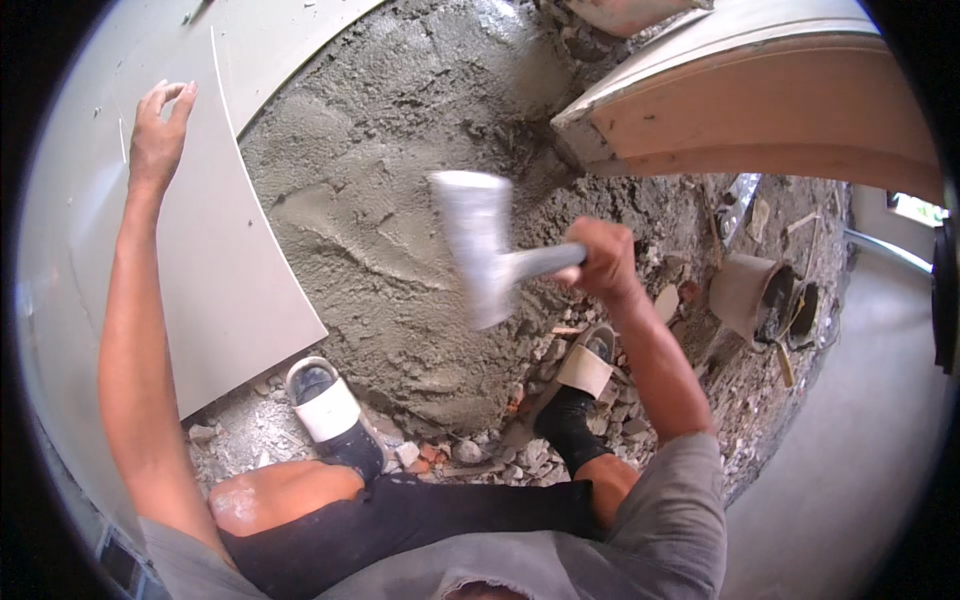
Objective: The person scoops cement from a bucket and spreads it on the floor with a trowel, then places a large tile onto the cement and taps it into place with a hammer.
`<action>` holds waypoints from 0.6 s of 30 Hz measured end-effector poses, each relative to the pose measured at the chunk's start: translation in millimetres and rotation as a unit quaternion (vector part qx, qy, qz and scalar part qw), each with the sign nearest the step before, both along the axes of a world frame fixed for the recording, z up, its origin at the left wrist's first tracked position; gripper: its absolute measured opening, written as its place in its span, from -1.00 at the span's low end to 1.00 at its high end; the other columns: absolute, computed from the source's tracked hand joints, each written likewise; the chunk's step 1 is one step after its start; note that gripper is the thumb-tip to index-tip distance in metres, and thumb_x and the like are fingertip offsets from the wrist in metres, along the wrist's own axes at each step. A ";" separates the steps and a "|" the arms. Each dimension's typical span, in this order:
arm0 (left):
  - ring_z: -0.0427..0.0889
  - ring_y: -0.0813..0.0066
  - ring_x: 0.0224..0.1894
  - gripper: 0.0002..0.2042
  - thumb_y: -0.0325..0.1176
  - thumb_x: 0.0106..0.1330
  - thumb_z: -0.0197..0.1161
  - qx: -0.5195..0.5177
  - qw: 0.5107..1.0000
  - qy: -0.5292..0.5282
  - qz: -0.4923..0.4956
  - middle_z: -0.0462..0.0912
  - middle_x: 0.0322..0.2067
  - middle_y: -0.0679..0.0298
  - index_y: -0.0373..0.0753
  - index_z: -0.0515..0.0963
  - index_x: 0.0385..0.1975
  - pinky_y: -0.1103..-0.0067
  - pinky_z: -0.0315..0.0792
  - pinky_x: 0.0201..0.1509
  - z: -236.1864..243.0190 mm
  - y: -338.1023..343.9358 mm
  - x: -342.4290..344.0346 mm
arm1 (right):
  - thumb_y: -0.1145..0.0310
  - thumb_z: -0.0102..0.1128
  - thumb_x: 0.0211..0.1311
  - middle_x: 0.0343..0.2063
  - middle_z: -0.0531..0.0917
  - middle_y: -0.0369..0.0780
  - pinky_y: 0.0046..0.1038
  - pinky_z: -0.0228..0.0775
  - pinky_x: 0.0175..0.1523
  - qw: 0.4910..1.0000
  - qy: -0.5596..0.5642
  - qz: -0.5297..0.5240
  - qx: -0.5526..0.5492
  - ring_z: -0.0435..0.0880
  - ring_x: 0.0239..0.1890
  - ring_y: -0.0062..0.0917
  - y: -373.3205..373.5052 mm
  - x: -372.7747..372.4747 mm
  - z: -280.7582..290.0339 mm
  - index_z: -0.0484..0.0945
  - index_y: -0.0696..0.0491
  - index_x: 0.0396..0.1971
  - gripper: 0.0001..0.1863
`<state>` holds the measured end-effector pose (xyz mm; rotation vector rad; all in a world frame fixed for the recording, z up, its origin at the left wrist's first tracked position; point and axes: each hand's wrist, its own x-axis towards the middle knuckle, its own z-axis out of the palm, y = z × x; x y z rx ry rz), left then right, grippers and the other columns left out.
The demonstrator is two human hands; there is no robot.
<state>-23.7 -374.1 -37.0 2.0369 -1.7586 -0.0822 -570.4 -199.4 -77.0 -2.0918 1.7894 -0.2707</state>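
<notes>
1. Pale tiles (240,270) lie along the left side, their bare edge bordering the mortar bed. The step in hand looks to be tapping tiles down and levelling them.
2. The mortar bed (370,230) fills the middle, rough and uncovered, with rubble (465,450) along its near edge; this stretch seems to await at least 1 more tile.
3. The white-headed mallet (475,250), blurred, appears held above the mortar. The next move probably calls for bringing it left for a light, flat blow on a tile.
4. The right hand (603,255) has its fingers wrapped around the mallet's grey handle (545,262).
5. The left hand (158,145) is out over the tiles, thumb and 1 finger curled to a narrow gap, apparently empty; I cannot tell whether it touches anything.
</notes>
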 end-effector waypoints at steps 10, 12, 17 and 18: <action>0.28 0.24 0.27 -0.59 -0.02 0.32 0.11 0.011 1.000 0.021 0.003 0.38 0.15 0.05 -0.24 0.54 -0.07 0.41 0.15 0.32 3.7 5.9 -6.5 | -0.24 0.19 0.07 -0.61 0.61 -0.18 -0.22 0.43 -0.43 0.998 0.041 0.030 0.024 0.61 -0.57 -0.24 -0.9 6.8 -4.3 0.54 0.10 -0.46 -0.41; 0.27 0.24 0.28 -0.57 0.03 0.30 0.09 0.017 1.000 0.011 -0.001 0.37 0.16 0.06 -0.22 0.54 -0.07 0.41 0.14 0.32 0.8 5.4 -5.4 | -0.27 0.14 0.08 -0.62 0.61 -0.14 -0.19 0.45 -0.41 0.993 -0.103 0.064 -0.005 0.62 -0.55 -0.26 -10.2 5.5 -6.3 0.60 0.10 -0.50 -0.38; 0.27 0.24 0.28 -0.53 0.07 0.28 0.09 -0.012 1.000 0.017 0.001 0.38 0.15 0.06 -0.22 0.54 -0.07 0.41 0.14 0.33 4.8 10.3 16.2 | -0.38 -0.14 0.17 -0.57 0.61 -0.06 -0.18 0.43 -0.38 0.959 0.159 -0.169 0.161 0.64 -0.46 -0.18 -8.6 8.0 -15.8 0.54 0.13 -0.48 -0.25; 0.27 0.24 0.28 -0.53 0.07 0.28 0.09 -0.002 1.000 0.018 0.001 0.38 0.15 0.06 -0.23 0.54 -0.07 0.41 0.14 0.33 5.5 11.5 20.6 | -0.34 -0.07 0.17 -0.60 0.60 -0.08 -0.19 0.42 -0.42 0.978 0.130 -0.128 0.102 0.63 -0.50 -0.21 1.3 13.1 -14.3 0.51 0.12 -0.49 -0.31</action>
